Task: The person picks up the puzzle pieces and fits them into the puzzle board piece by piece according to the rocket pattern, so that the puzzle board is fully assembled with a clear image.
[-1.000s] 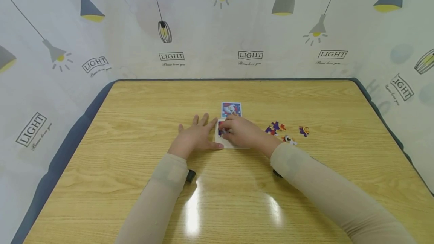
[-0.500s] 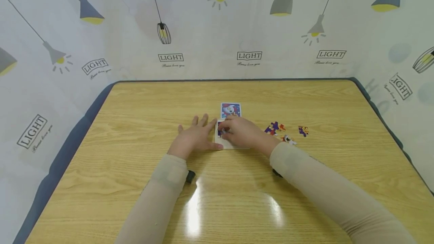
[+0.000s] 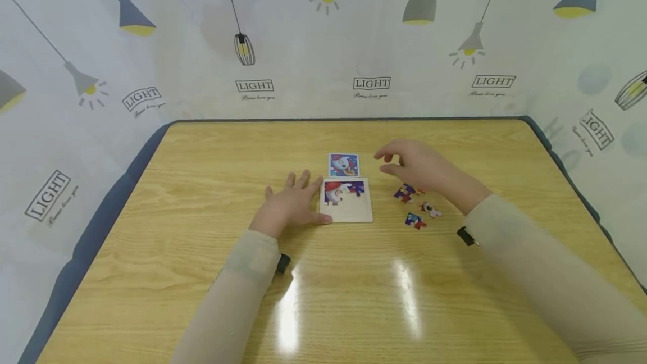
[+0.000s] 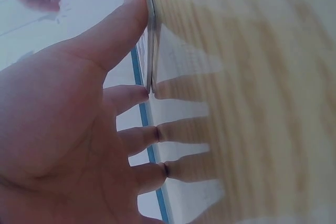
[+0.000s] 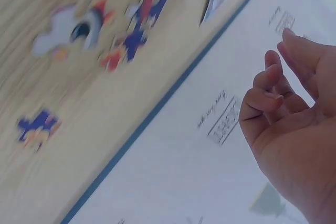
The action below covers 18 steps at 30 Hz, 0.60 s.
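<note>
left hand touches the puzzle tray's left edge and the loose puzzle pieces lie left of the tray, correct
Not quite: the loose puzzle pieces lie right of the puzzle tray, as the head view shows. The left hand does touch the tray's left edge.

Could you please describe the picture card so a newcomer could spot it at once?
On the wooden table, find the pale puzzle board the left hand touches. The picture card lies beyond the board's far edge. It is smaller, and its picture is complete, while the board is partly filled.
</note>
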Available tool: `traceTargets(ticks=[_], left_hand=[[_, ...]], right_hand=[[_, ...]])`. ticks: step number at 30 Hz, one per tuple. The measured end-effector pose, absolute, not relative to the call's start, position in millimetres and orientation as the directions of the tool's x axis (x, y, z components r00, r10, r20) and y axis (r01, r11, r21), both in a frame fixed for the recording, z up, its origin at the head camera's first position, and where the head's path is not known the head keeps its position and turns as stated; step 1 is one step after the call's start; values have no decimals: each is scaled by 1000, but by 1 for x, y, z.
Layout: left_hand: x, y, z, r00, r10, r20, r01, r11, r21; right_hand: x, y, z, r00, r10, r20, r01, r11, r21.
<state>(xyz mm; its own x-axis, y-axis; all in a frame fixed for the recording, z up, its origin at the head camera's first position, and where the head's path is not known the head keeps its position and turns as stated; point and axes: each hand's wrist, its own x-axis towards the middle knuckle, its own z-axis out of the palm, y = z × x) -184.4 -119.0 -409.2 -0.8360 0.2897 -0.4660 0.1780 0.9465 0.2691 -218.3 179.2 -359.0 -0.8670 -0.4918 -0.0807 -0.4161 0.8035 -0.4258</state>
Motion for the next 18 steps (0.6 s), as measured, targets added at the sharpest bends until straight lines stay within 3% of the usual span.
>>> traceTargets(ticks=[7, 18], left_hand=[[-184, -119, -409, -835, 298, -462, 186, 944, 273], [-183, -119, -407, -834, 293, -467, 175, 944, 280]], right_hand=[[-209, 226, -359, -888, -451, -89, -367, 812, -453], [-185, 261, -386, -889, -435, -144, -337, 834, -438]])
